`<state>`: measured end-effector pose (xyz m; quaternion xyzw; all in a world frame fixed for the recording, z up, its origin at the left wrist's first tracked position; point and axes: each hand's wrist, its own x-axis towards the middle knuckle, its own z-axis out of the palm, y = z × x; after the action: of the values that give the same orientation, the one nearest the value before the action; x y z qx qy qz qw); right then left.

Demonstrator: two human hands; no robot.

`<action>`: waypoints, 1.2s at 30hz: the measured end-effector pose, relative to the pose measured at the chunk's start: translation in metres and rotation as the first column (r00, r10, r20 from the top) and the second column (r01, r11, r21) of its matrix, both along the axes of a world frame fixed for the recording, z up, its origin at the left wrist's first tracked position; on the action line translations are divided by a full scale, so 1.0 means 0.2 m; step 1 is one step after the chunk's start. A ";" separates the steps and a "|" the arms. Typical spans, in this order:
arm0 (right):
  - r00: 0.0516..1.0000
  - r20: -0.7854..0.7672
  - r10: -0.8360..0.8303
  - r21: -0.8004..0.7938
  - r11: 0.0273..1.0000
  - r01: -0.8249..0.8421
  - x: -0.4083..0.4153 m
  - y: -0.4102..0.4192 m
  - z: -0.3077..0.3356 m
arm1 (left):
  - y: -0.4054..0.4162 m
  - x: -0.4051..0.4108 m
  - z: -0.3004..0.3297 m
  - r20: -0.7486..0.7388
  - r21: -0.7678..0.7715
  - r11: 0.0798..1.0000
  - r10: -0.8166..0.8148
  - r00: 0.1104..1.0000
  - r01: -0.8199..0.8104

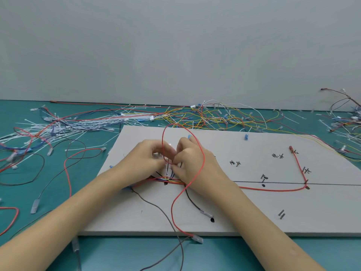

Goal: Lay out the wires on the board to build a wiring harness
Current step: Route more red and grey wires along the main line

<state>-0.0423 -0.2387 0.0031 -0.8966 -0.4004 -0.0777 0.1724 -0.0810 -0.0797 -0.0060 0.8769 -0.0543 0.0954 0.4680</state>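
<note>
Both hands' fingers [172, 165] seemingly pinching bundled wires [172, 179].

I see black handwritten marks on the board [254, 212], but they are too small and blurred for me to read.

- 2 bare forearms in view, no sleeves reaching the wrists.
- Left hand [150, 155] and right hand [192, 159]: apparently no rings, watch or gloves.
</note>
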 end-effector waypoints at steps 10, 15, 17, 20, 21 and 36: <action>0.995 -0.085 0.061 0.134 0.990 -0.049 0.01 -0.07 -0.04 | 0.00 -0.03 0.02 -0.060 0.104 0.986 -0.126 0.990 0.132; 0.985 -0.137 0.101 0.173 0.982 -0.077 0.03 -0.11 -0.06 | -0.01 -0.04 0.01 -0.027 0.113 0.983 -0.140 0.990 0.142; 0.976 -0.192 0.101 0.177 0.982 -0.067 0.04 -0.13 -0.07 | -0.02 -0.04 0.01 -0.029 0.135 0.979 -0.147 0.989 0.149; 0.946 -0.304 0.111 0.212 0.976 -0.046 0.02 -0.15 -0.07 | -0.01 -0.03 0.00 -0.078 0.141 0.977 -0.151 0.985 0.161; 0.929 -0.348 0.126 0.230 0.972 -0.045 0.02 -0.15 -0.06 | 0.00 -0.02 -0.01 -0.102 0.120 0.979 -0.154 0.983 0.166; 0.809 -0.568 0.150 0.272 0.962 0.012 0.03 -0.17 -0.01 | -0.03 -0.02 -0.03 -0.079 0.117 0.985 -0.115 0.990 0.124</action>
<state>-0.0366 -0.2736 0.0016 -0.8309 -0.3469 0.1549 0.4066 -0.0842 -0.0863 -0.0122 0.9017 -0.0955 0.0318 0.4204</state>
